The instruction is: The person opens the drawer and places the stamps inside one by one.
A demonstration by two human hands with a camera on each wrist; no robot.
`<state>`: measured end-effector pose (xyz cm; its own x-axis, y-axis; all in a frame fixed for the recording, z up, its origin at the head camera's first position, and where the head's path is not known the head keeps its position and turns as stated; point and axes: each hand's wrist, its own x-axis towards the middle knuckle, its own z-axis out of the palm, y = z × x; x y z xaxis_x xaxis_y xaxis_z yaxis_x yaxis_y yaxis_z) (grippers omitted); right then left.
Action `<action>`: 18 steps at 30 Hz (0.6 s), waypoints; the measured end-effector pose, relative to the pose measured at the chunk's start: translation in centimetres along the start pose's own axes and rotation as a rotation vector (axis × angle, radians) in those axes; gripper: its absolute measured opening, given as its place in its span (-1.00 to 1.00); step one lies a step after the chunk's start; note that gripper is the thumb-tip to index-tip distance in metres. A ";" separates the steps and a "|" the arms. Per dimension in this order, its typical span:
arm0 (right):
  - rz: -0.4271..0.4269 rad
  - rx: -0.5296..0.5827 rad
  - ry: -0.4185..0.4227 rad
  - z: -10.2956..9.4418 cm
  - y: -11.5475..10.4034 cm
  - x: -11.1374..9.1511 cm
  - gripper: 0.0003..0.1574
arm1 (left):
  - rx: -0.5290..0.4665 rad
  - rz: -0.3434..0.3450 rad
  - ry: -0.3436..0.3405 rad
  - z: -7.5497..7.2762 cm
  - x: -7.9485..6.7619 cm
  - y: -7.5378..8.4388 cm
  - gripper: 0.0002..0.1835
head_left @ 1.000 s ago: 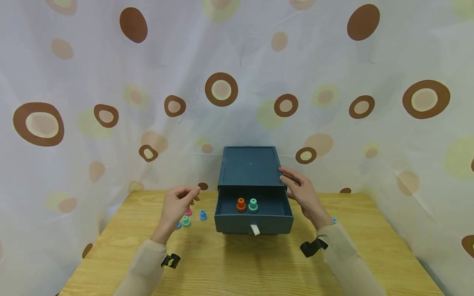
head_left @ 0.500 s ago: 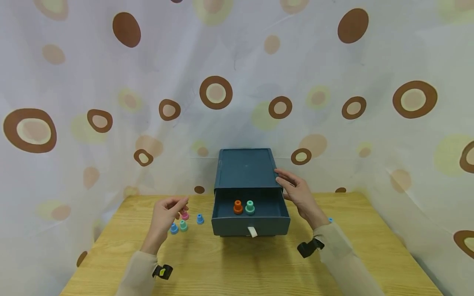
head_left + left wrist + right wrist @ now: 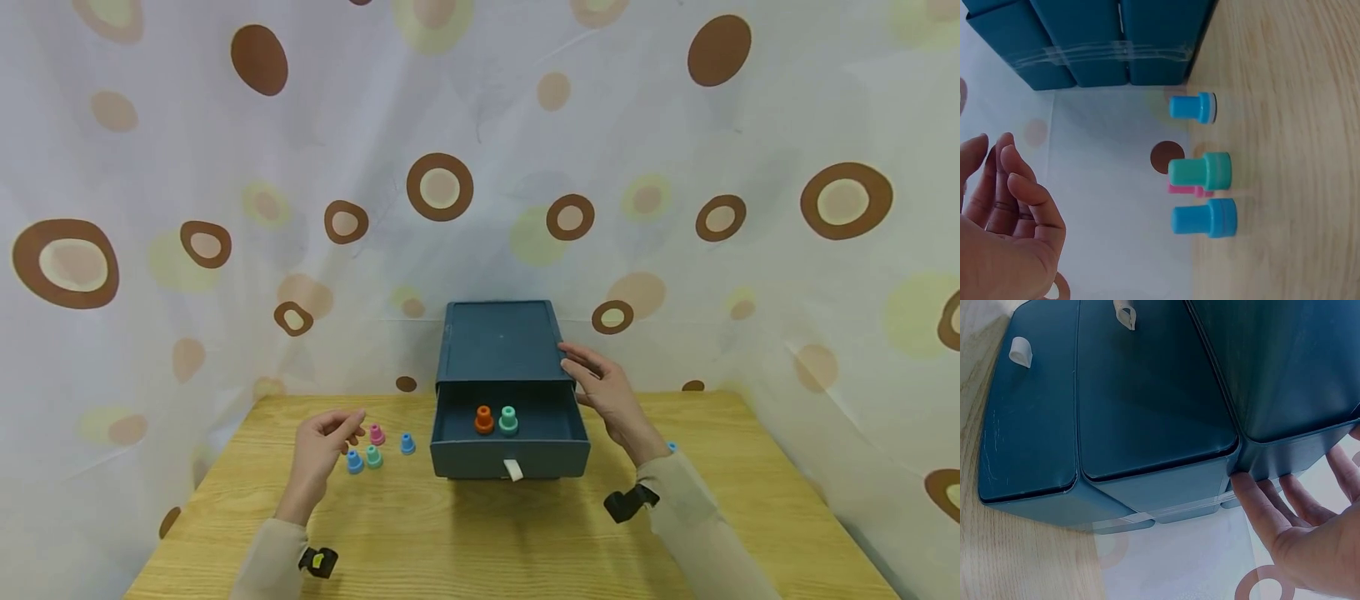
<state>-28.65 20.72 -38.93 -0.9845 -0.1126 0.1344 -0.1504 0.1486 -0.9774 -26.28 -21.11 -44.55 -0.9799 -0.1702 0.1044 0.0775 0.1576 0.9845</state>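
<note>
A dark blue drawer cabinet point(image 3: 501, 337) stands at the back of the table, its top drawer point(image 3: 480, 460) pulled out. Inside that drawer are an orange peg-shaped piece point(image 3: 484, 421) and a mint green one point(image 3: 508, 422). My left hand point(image 3: 313, 457) hovers left of the cabinet with loosely bent fingers and nothing in them. Close by stand a green piece point(image 3: 1200, 172), a pink piece point(image 3: 377, 434) and two blue pieces point(image 3: 1205, 217). With fingers extended, my right hand point(image 3: 1310, 531) touches the cabinet's right side near the top.
Another blue piece point(image 3: 672, 447) shows partly behind the right wrist. The wooden table point(image 3: 510, 550) reaches back to a patterned cloth point(image 3: 495, 108). White pull tabs point(image 3: 1021, 352) stick out of the drawer fronts, and clear tape point(image 3: 1094, 53) binds the cabinet's side.
My left hand has moved left and down, away from the drawer, uncovering more of the pink and blue pieces. My right hand stays at the cabinet's side. The head view has shifted slightly.
</note>
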 end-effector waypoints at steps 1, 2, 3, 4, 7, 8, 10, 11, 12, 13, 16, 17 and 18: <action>0.001 0.001 0.002 0.0 0.0 0.0 -0.30 | -0.001 -0.005 0.007 -0.1 0.0 -0.2 -0.66; 0.003 0.003 0.002 0.0 -0.1 0.0 -0.30 | -0.003 -0.006 0.013 -0.2 0.0 -0.3 -0.66; 0.004 0.004 0.002 0.1 -0.1 0.0 -0.30 | -0.004 -0.009 0.019 -0.2 0.0 -0.5 -0.67; 0.003 0.005 0.002 0.1 -0.1 0.0 -0.30 | -0.009 -0.012 0.023 -0.3 0.0 -0.7 -0.67; 0.000 0.004 -0.002 0.1 -0.2 0.0 -0.30 | -0.018 -0.024 0.031 -0.5 0.1 -1.0 -0.67; 0.000 0.003 -0.005 0.1 -0.1 0.0 -0.30 | -0.020 -0.028 0.033 -0.5 0.1 -1.2 -0.68; -0.001 0.001 -0.007 0.1 -0.1 0.0 -0.30 | -0.017 -0.035 0.037 -0.6 0.2 -1.4 -0.68; -0.001 0.000 -0.008 0.1 -0.1 0.0 -0.30 | -0.010 -0.034 0.036 -0.6 0.1 -1.5 -0.68; -0.001 0.000 -0.008 0.1 0.0 0.0 -0.30 | -0.004 -0.035 0.037 -0.7 0.1 -1.6 -0.68; -0.001 0.000 -0.009 0.1 0.0 -0.1 -0.30 | 0.004 -0.036 0.038 -0.7 0.2 -1.7 -0.68; -0.002 0.002 -0.008 0.0 0.0 0.0 -0.30 | 0.026 -0.050 0.032 -0.9 0.3 -2.0 -0.67; -0.003 0.003 -0.008 0.0 0.0 0.0 -0.30 | 0.037 -0.058 0.028 -0.9 0.4 -2.1 -0.67; -0.003 0.003 -0.007 0.0 0.0 0.0 -0.30 | 0.044 -0.068 0.023 -1.0 0.5 -2.3 -0.65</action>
<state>-28.65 20.67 -38.90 -0.9833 -0.1205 0.1363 -0.1532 0.1452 -0.9775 -26.73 -22.53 -46.64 -0.9780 -0.2044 0.0410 0.0020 0.1877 0.9822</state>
